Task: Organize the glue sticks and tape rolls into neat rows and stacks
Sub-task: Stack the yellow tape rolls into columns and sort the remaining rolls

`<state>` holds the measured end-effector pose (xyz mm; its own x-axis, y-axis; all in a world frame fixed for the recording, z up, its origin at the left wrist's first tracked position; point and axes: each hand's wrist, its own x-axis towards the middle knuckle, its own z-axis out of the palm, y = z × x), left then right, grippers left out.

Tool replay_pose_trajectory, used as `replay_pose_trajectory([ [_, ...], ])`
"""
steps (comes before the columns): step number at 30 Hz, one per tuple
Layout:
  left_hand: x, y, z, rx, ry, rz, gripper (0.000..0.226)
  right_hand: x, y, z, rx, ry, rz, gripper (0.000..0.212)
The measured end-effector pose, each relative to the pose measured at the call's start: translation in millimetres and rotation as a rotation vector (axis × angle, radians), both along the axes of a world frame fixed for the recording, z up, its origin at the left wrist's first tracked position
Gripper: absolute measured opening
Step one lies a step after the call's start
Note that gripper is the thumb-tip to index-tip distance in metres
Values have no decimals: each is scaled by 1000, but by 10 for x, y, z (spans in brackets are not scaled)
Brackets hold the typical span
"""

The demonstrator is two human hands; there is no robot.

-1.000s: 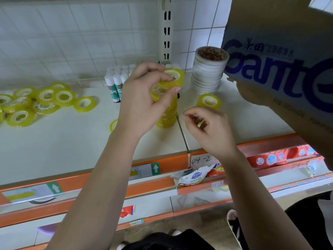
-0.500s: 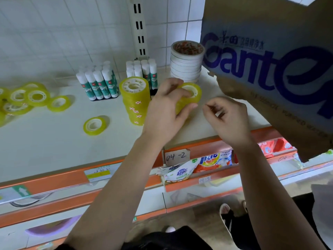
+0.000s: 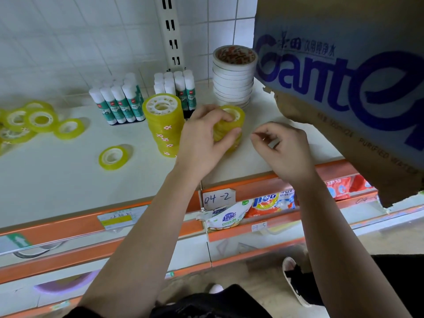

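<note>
Yellow tape rolls [image 3: 163,125], flower-patterned

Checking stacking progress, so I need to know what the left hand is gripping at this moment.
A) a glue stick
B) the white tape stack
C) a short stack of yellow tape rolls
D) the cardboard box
C: the left hand has its fingers and thumb curled around a short stack of yellow tape rolls, just right of the taller yellow stack.

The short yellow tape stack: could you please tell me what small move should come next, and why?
Likely fetch the loose roll for it: the left hand grips the short stack, which stands lower than the tall stack beside it, and that roll lies flat alone on the shelf.
</note>
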<state>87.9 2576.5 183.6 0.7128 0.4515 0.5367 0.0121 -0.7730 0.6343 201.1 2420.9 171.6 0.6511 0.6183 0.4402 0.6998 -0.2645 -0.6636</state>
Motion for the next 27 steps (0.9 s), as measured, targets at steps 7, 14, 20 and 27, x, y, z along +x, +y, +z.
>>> replay_pose_trajectory([
  [7,-2,-4,-34,-30,4,-38,34,-1,0,-9,-7,19,-9,15],
  [14,-38,50,-62,-10,46,-76,34,-10,-3,1,-5,18,-6,18],
  [20,-37,51,-27,41,119,-96,43,-10,-6,8,-12,24,-16,19],
  [27,-41,89,40,58,167,-138,34,-15,-8,16,-26,41,-14,18],
])
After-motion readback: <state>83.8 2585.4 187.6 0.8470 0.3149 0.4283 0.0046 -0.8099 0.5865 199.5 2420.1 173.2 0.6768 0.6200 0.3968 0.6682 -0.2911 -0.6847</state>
